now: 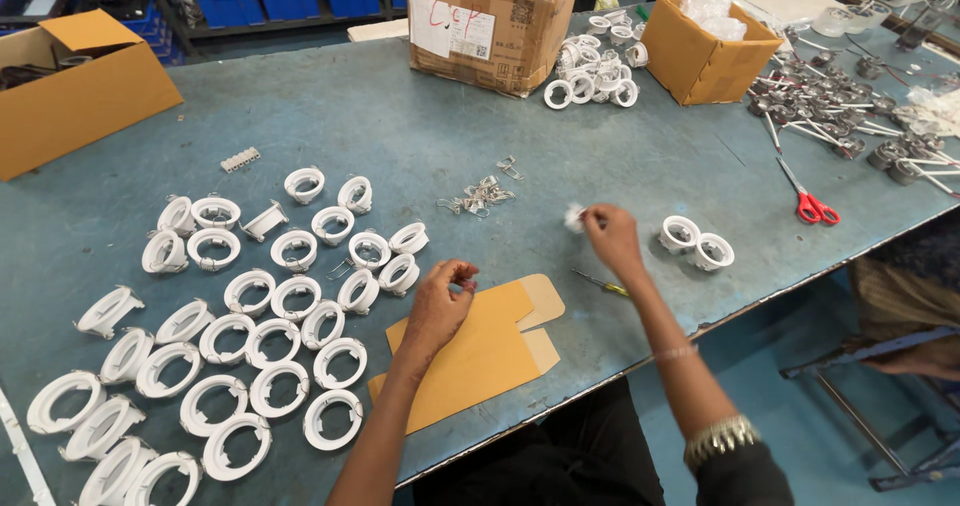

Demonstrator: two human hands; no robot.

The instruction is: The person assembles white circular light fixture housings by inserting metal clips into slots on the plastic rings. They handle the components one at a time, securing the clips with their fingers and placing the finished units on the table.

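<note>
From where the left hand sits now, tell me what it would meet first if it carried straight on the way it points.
The left hand points up and right across the table. Going straight on, it would probably reach the pile of small metal clips first, though depth is hard to judge; the way between looks bare.

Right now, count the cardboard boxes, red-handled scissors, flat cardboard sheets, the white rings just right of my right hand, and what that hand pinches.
Cardboard boxes: 3
Red-handled scissors: 1
Flat cardboard sheet: 1
White rings right of the right hand: 2
Small white part pinched in that hand: 1
Total: 8
</note>
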